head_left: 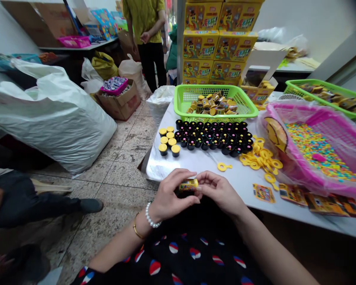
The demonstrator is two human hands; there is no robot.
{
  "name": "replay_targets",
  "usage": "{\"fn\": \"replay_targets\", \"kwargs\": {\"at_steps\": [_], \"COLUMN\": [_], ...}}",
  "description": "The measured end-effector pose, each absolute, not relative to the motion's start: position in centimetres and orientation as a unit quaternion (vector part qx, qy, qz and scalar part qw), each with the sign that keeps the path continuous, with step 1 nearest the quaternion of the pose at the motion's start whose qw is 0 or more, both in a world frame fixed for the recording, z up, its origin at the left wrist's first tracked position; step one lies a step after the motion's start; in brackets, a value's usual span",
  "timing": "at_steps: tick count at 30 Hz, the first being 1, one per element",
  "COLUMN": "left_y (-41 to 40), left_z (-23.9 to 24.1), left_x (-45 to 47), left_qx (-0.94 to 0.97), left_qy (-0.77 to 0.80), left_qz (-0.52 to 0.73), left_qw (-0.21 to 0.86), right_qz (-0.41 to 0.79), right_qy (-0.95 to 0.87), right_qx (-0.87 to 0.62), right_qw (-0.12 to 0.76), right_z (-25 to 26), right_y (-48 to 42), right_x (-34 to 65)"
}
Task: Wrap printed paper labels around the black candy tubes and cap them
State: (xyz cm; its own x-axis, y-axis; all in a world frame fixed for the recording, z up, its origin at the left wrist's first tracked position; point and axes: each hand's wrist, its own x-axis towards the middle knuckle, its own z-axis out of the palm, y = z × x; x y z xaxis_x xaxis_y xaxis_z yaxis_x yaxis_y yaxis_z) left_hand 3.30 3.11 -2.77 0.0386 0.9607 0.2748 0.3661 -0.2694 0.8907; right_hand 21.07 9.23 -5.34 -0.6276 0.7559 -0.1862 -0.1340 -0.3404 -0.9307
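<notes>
My left hand (169, 194) is wrapped around a small cup (188, 185) with a yellow printed wrapper, held on its side just off the table's front edge. Fingers and thumb of my right hand (225, 194) pinch the cup's yellow end. Beyond them, several black cups (213, 136) stand in close rows, with candies showing in their open tops. To their left is a group of black cups with yellow lids (167, 141). One yellow ring-shaped piece (222, 166) lies alone near my right hand; a heap of the same yellow rings (259, 154) sits farther right.
A green basket (180, 103) of wrapped cups stands behind the rows. At right is a pink basket (310, 178) of coloured candies, with printed wrappers (264, 193) before it. Yellow cartons (200, 45) are stacked behind. White sacks (56, 118) and a standing person (145, 23) are at left.
</notes>
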Motion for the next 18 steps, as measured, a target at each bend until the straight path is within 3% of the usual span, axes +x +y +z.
{"fn": "replay_targets", "kwargs": {"at_steps": [3,7,9,15,18], "left_y": [2.9,2.8,2.8,2.6,2.9], "left_z": [-3.2,-3.3,-3.3,-3.7,-3.9], "left_x": [3.3,3.3,3.3,3.6,3.7], "left_qx": [0.559,0.473,0.465,0.568,0.474], "left_qy": [0.543,0.523,0.501,0.500,0.485], "left_qz": [0.494,0.484,0.478,0.468,0.495], "left_qw": [0.385,0.517,0.552,0.456,0.543], "right_qz": [0.715,0.480,0.417,0.661,0.696], "right_qy": [-0.536,-0.730,-0.772,-0.587,-0.563], "right_qx": [-0.312,-0.255,-0.223,-0.354,-0.312], "right_qw": [0.323,0.415,0.424,0.306,0.318], "right_z": [-5.4,-5.2,-5.2,-5.3,-5.0], "right_y": [9.0,9.0,9.0,9.0,9.3], "right_x": [21.4,22.0,22.1,21.9,22.5]}}
